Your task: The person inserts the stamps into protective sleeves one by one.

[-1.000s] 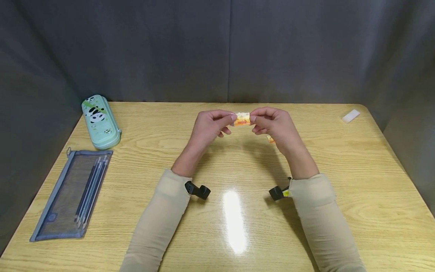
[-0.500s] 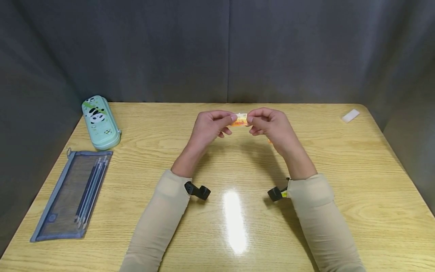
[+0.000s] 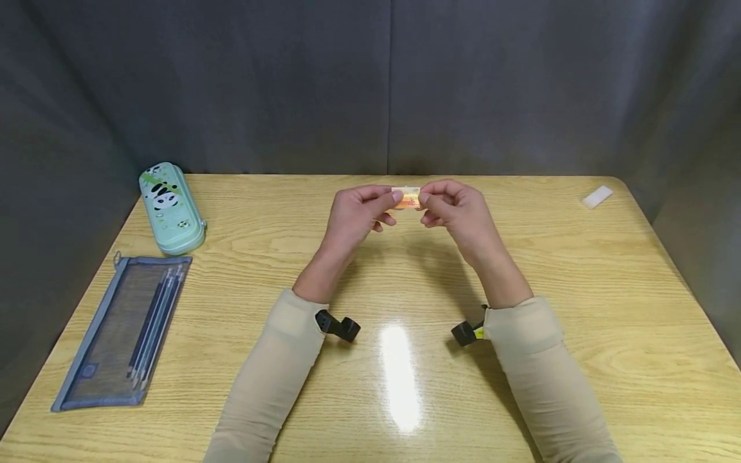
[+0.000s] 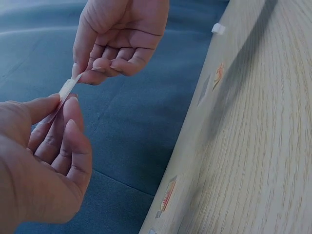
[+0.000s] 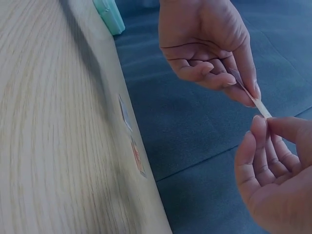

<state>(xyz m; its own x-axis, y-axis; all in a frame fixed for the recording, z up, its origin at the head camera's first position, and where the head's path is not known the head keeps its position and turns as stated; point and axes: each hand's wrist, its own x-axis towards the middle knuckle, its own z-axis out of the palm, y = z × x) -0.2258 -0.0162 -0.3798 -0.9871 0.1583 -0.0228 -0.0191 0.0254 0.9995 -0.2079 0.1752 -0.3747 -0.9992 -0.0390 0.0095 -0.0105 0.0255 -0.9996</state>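
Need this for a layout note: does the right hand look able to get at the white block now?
Probably yes: nothing upright shows between the right hand and the white block, though that hand pinches the orange-printed piece and would likely have to let go first.

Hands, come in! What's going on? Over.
Left hand, right hand: pinching small flat orange-and-white piece. Held up off pale wooden table. Mint-green panda case, left, not in the way.

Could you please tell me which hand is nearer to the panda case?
Left. The left hand is to the right of the panda case; the right hand is farther off on the same side, beyond the left hand.
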